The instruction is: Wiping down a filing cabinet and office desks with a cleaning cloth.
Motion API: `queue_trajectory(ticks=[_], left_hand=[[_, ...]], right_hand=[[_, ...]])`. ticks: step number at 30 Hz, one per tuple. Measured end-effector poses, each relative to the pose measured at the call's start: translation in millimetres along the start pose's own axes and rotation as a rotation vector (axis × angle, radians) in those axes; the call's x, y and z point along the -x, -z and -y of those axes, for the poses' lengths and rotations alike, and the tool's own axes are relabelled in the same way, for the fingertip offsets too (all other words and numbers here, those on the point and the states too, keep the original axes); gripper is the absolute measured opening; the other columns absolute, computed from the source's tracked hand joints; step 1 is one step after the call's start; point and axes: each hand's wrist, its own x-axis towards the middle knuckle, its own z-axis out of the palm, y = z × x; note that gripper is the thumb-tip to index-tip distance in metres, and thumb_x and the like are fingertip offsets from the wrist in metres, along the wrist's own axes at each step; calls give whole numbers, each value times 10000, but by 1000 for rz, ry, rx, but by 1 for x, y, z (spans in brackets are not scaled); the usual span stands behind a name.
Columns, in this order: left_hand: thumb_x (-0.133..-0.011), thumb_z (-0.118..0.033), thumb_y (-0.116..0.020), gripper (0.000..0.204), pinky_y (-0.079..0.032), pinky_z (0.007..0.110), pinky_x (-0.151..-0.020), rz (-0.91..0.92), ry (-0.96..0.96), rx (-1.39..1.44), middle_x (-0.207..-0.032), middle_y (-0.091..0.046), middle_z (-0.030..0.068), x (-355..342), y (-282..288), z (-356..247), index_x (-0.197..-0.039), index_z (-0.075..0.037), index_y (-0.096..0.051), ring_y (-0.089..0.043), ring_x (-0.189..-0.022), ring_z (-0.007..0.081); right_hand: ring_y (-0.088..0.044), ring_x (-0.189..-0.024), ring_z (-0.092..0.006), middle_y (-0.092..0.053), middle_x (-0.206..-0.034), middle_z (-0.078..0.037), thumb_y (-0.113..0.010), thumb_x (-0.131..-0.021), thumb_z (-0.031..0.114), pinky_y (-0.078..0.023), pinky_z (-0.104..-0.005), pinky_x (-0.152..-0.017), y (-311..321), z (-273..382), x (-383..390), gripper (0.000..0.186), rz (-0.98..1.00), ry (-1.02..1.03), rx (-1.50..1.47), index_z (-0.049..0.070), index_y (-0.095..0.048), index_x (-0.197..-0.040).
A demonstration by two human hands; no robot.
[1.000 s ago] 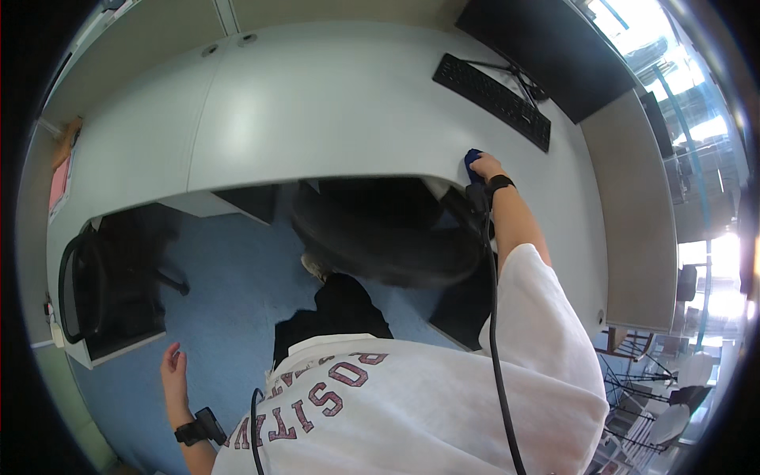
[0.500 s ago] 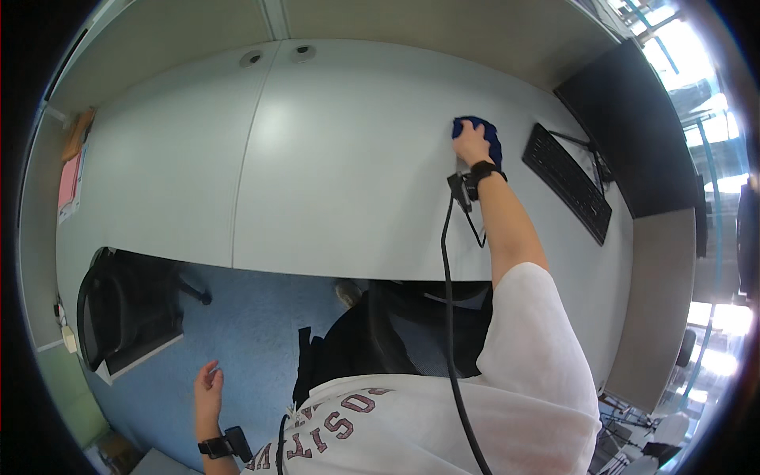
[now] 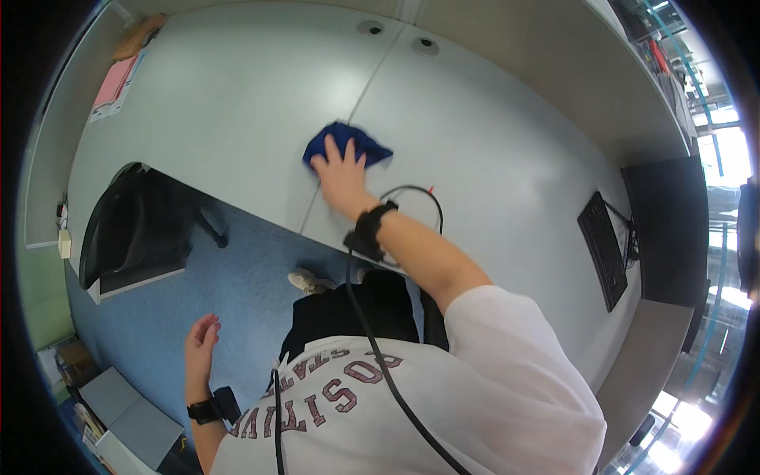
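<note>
On the pale desk (image 3: 491,150), my right hand (image 3: 344,180) presses down on a crumpled dark blue cloth (image 3: 370,148), its fingers spread over it and holding it against the surface. The cloth lies across the seam between two desktop panels. A black strap and a small device with a cable (image 3: 366,231) sit on my right wrist. My left hand (image 3: 201,336) hangs at my left side above the blue floor, fingers loosely bent and a little apart, with nothing in it. A black strap (image 3: 207,411) is around that wrist too.
At the right stand a black keyboard (image 3: 603,252) and a dark monitor (image 3: 666,229). Pink and white papers (image 3: 115,83) lie at the far left, by a brown item (image 3: 139,37). A black chair (image 3: 131,226) is tucked at the desk's left front. Two cable holes are at the back.
My right hand has swept the blue cloth leftward across the desk, from near the keyboard to the panel seam. My view has shifted and turned as well. My left hand still hangs at my side.
</note>
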Motion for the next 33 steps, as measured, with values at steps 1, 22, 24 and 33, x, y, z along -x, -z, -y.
queue_trajectory(ticks=[1,22,24,33], left_hand=[[-853,-232,-512,321,-406,279,-777,-9,-3,10,-1076,-552,54,-7,8,0,-1118,-51,-509,-522,-962,160],[-815,-126,-559,247,-416,225,-665,-40,64,78,-867,-580,19,-144,129,31,-1040,-26,-554,-515,-756,97],[-817,-129,-558,239,-416,223,-666,-47,133,59,-863,-581,21,-140,128,41,-1031,-23,-557,-515,-755,97],[-806,-165,-572,236,-421,230,-568,-198,555,123,-811,-592,28,-139,151,44,-993,-21,-559,-544,-711,99]], right_hand=[[-273,-1161,-490,-273,-1331,-172,-493,-740,63,-276,-645,-866,-1,20,13,330,35,63,30,154,-532,-1055],[-183,-1232,-460,-129,-1414,-95,-570,-771,235,-259,-598,-939,-13,-30,-220,526,232,-373,137,365,-381,-1244],[-193,-1229,-466,-147,-1413,-95,-544,-743,214,-254,-609,-932,-20,-57,-269,563,212,-394,143,368,-370,-1255],[-206,-1234,-450,-118,-1427,-61,-489,-774,235,-291,-527,-959,-80,-25,-493,537,297,-257,140,338,-343,-1281]])
